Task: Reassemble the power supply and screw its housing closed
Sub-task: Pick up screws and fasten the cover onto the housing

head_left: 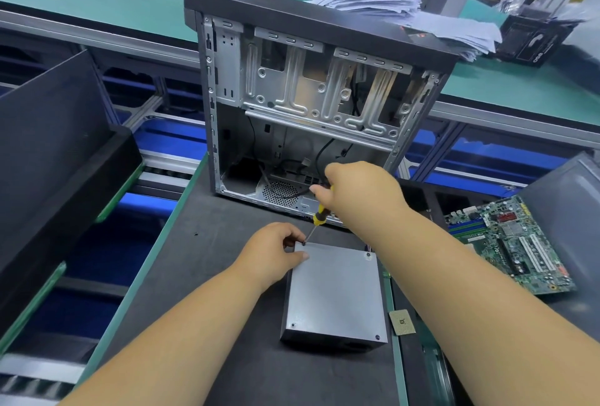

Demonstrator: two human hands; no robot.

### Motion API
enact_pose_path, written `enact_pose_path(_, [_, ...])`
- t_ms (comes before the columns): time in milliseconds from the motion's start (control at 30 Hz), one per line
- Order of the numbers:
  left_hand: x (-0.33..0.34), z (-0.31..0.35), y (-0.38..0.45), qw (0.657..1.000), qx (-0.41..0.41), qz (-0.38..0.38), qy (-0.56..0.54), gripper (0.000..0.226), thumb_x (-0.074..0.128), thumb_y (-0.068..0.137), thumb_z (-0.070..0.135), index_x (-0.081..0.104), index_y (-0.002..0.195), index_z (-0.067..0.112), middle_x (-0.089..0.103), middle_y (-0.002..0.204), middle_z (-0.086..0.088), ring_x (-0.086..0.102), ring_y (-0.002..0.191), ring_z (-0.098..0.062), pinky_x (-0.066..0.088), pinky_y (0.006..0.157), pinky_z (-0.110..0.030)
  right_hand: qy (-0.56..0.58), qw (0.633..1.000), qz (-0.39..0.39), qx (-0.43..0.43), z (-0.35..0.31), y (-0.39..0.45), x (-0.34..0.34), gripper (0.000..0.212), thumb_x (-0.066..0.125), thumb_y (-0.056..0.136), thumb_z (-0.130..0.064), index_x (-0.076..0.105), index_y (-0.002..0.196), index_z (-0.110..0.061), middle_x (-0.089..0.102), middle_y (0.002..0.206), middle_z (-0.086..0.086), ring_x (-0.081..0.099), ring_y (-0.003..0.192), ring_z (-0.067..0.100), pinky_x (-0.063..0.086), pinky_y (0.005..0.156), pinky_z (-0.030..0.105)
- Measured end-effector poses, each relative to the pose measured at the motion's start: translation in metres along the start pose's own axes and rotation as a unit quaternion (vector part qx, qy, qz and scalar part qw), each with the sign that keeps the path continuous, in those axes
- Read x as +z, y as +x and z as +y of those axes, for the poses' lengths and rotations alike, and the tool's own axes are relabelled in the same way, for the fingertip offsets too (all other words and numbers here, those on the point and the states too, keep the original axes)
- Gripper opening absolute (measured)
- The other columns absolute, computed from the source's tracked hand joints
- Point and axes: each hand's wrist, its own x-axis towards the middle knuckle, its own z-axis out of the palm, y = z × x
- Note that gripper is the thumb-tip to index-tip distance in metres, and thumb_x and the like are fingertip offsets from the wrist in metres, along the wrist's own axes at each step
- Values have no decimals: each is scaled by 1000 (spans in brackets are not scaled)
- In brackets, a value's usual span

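Right hand gripped screwdriver, shaft slanting down to screw at power supply far-left corner; left hand pinched that corner

Dark bench mat carries power supply, open PC case, CPU chip.

Bright, even overhead light, soft shadows under both forearms, mild sheen on the grey metal box lid between the hands, edges bowed by wide-angle distortion, far background blurred.
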Motion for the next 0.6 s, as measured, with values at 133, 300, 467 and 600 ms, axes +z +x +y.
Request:
enact_pose_path(133, [0, 0, 1, 1000, 3, 1, 4, 23, 79, 80, 27, 65, 96, 34, 57, 102, 15, 57, 92, 0, 44, 79, -15, -84, 992, -25, 90, -2, 3, 2, 61, 28, 101, -58, 51, 64, -15, 48, 59, 0, 47, 53, 21, 28, 46, 24])
enact_pose_path(300, [1, -1, 1, 1000, -1, 2, 3, 24, 80, 79, 29, 62, 91, 38, 56, 100, 16, 56, 90, 3, 38, 70, -6, 168, 981, -78, -51, 4, -8, -5, 13, 54, 92, -26, 45, 92, -18, 53, 81, 1, 51, 69, 20, 33, 51, 31])
enact_pose_path(467, [1, -1, 2, 1000, -5, 3, 4, 24, 80, 79, 28, 63, 93, 37, 55, 99, 17, 56, 89, 4, 37, 68, -4, 5, 998, -48, -42, -5, -2, -7, 35, 55, 95, -46, 45, 82, -16, 44, 66, -2, 40, 56, 14, 27, 47, 27])
enact_pose_path(600, [2, 0, 2, 1000, -2, 2, 3, 24, 80, 80, 27, 62, 92, 38, 54, 98, 18, 55, 89, 4, 38, 70, -6, -85, 993, -6, 79, -11, 1, 1, 60, 35, 99, -56, 46, 57, -15, 45, 54, 0, 42, 47, 18, 32, 47, 22])
